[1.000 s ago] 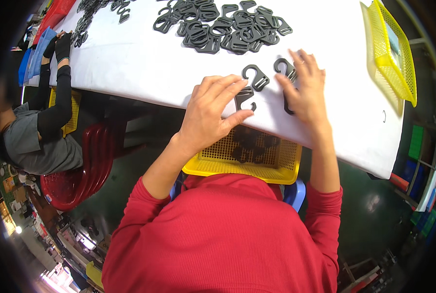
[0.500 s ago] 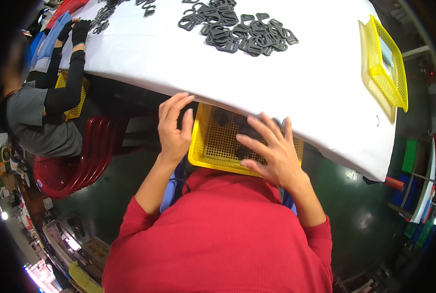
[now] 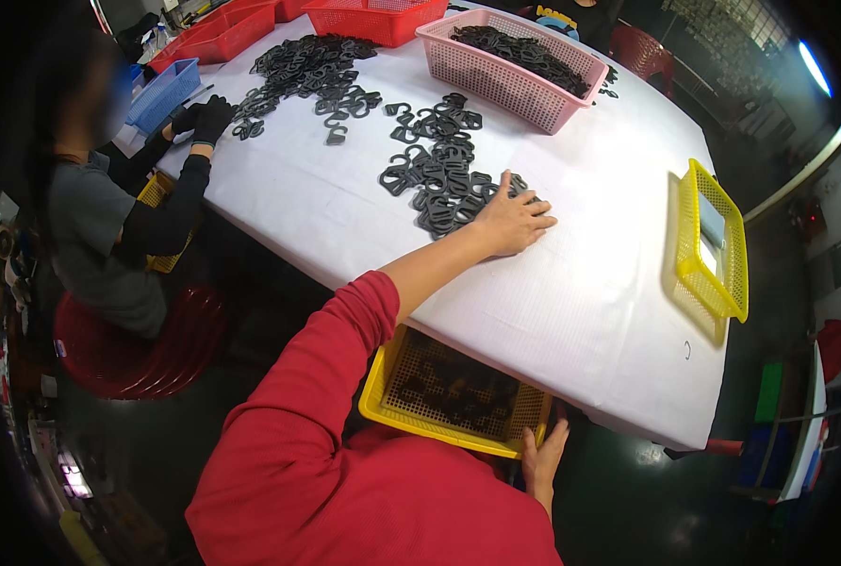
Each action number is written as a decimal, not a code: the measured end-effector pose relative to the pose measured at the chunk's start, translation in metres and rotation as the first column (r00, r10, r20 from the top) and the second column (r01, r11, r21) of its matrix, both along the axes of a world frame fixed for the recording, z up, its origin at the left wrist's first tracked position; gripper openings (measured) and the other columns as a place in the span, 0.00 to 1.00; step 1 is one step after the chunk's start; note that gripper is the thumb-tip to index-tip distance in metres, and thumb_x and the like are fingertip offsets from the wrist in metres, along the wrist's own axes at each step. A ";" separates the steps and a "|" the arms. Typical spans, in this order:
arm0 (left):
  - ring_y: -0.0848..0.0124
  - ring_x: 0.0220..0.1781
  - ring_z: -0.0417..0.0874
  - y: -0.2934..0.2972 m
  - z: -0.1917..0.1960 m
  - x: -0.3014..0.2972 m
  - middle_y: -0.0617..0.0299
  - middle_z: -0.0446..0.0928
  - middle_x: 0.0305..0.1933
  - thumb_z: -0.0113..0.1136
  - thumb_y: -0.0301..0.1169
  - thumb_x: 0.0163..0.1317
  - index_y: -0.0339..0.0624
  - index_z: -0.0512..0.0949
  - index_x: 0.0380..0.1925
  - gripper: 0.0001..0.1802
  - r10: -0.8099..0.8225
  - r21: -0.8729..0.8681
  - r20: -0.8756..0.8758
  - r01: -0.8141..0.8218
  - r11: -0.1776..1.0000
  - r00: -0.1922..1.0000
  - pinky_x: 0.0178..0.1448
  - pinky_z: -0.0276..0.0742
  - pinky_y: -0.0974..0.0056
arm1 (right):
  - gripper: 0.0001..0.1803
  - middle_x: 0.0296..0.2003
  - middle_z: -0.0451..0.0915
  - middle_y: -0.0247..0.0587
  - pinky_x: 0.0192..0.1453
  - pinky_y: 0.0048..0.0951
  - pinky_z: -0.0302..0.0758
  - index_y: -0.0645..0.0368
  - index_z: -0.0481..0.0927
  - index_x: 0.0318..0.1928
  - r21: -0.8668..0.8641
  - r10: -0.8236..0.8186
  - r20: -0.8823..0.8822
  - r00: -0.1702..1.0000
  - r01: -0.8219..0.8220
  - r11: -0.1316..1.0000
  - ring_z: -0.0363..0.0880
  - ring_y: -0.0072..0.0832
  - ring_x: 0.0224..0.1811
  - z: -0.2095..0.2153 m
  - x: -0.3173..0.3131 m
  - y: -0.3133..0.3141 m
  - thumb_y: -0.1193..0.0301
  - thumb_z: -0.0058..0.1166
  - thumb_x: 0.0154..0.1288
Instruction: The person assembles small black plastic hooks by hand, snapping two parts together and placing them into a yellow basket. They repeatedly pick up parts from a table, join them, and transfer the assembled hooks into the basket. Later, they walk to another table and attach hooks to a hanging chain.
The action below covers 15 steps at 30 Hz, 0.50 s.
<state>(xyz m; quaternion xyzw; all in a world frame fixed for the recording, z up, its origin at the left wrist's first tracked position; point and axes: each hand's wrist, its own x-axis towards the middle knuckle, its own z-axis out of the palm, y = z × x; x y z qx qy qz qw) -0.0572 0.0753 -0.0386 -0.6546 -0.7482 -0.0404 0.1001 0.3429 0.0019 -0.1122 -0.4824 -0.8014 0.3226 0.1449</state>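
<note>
- I see my left hand (image 3: 513, 222) at frame centre, fingers spread wide and flat on the edge of the hook pile (image 3: 439, 179); it presses on the hooks and grips nothing that I can make out.
- My right hand (image 3: 543, 459) sits at lower centre-right, below the bench (image 3: 581, 302) edge, fingers curled on the right corner of the lap basket (image 3: 453, 394), holding its rim.
- That yellow lap basket lies under the bench edge against my red sleeve (image 3: 307, 415), with dark hooks in it.
- The hook pile, black plastic, spreads over the white bench cover at upper centre.
- A 2nd pile (image 3: 307, 71) lies at upper left, well apart from the 1st.
- A pink basket (image 3: 524, 61) filled with hooks stands at top centre, just beyond the pile.
- A yellow basket (image 3: 713, 241) rests tilted at the right edge of the bench.
- Red baskets (image 3: 298, 19) stand along the top left; a blue one (image 3: 166, 90) is near them.
- A co-worker (image 3: 109, 217) in grey sits at left, black-gloved hands (image 3: 204, 118) on the bench beside the 2nd pile.
</note>
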 end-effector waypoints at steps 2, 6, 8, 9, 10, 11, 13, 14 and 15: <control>0.67 0.72 0.62 -0.004 -0.002 -0.027 0.70 0.65 0.70 0.39 0.47 0.72 0.65 0.70 0.63 0.22 0.059 0.035 -0.003 -0.059 0.998 0.998 0.72 0.42 0.27 | 0.27 0.47 0.75 0.57 0.53 0.38 0.73 0.67 0.68 0.55 -0.174 -0.077 -0.036 0.996 0.070 0.982 0.77 0.46 0.49 -0.011 0.004 0.005 0.72 0.63 0.57; 0.69 0.71 0.64 -0.018 0.004 -0.085 0.72 0.67 0.68 0.39 0.47 0.71 0.65 0.71 0.62 0.22 0.108 0.028 0.066 -0.110 0.993 0.992 0.72 0.39 0.25 | 0.20 0.39 0.81 0.52 0.44 0.32 0.76 0.72 0.74 0.46 -0.472 -0.035 0.047 0.998 0.053 0.880 0.80 0.32 0.39 0.005 0.001 0.013 0.69 0.61 0.58; 0.71 0.71 0.64 -0.023 0.000 -0.121 0.74 0.67 0.68 0.40 0.47 0.71 0.66 0.72 0.61 0.22 0.122 0.033 0.052 -0.124 0.992 0.991 0.72 0.39 0.25 | 0.19 0.36 0.83 0.53 0.43 0.36 0.77 0.71 0.79 0.41 -0.434 -0.029 0.068 0.997 0.055 0.899 0.84 0.38 0.38 -0.006 0.007 0.017 0.65 0.63 0.57; 0.72 0.71 0.64 -0.028 0.003 -0.137 0.75 0.67 0.69 0.41 0.47 0.71 0.67 0.72 0.61 0.21 0.128 0.029 0.046 -0.129 0.991 0.991 0.72 0.40 0.26 | 0.19 0.35 0.83 0.52 0.42 0.35 0.77 0.71 0.79 0.41 -0.446 -0.011 0.086 0.996 0.048 0.894 0.84 0.37 0.37 -0.003 0.007 0.020 0.65 0.63 0.57; 0.73 0.71 0.64 -0.033 0.007 -0.155 0.76 0.67 0.69 0.42 0.47 0.70 0.68 0.72 0.61 0.21 0.143 -0.002 0.053 -0.143 0.990 0.988 0.73 0.39 0.27 | 0.19 0.34 0.84 0.52 0.41 0.35 0.77 0.71 0.80 0.41 -0.458 0.007 0.104 0.995 0.042 0.888 0.84 0.36 0.36 0.001 0.005 0.020 0.65 0.63 0.57; 0.73 0.71 0.64 -0.037 0.007 -0.174 0.76 0.67 0.68 0.42 0.47 0.70 0.68 0.72 0.61 0.21 0.151 0.001 0.044 -0.152 0.988 0.987 0.73 0.39 0.28 | 0.19 0.31 0.84 0.50 0.39 0.34 0.77 0.71 0.81 0.38 -0.516 -0.052 0.047 0.998 0.069 0.854 0.83 0.33 0.33 0.005 0.002 0.020 0.64 0.62 0.57; 0.74 0.71 0.64 -0.043 0.005 -0.210 0.76 0.68 0.68 0.43 0.47 0.70 0.68 0.73 0.61 0.21 0.173 0.005 0.033 -0.173 0.985 0.984 0.74 0.38 0.30 | 0.18 0.30 0.84 0.49 0.38 0.33 0.76 0.71 0.81 0.36 -0.572 -0.108 0.090 0.990 0.140 0.808 0.83 0.30 0.32 -0.006 0.015 0.024 0.64 0.62 0.57; 0.74 0.71 0.64 -0.044 0.003 -0.230 0.77 0.68 0.67 0.44 0.47 0.70 0.69 0.73 0.61 0.21 0.179 0.001 0.030 -0.179 0.984 0.983 0.75 0.39 0.32 | 0.17 0.29 0.84 0.48 0.37 0.32 0.76 0.70 0.82 0.35 -0.598 -0.141 0.116 0.983 0.182 0.781 0.83 0.29 0.32 -0.009 0.014 0.026 0.64 0.62 0.57; 0.75 0.71 0.64 -0.048 0.006 -0.246 0.76 0.69 0.67 0.44 0.48 0.70 0.68 0.73 0.61 0.21 0.191 0.008 0.028 -0.191 0.982 0.981 0.75 0.39 0.33 | 0.18 0.29 0.84 0.48 0.37 0.33 0.76 0.71 0.82 0.35 -0.621 -0.167 0.102 0.981 0.194 0.759 0.83 0.29 0.33 0.000 0.006 0.026 0.64 0.62 0.55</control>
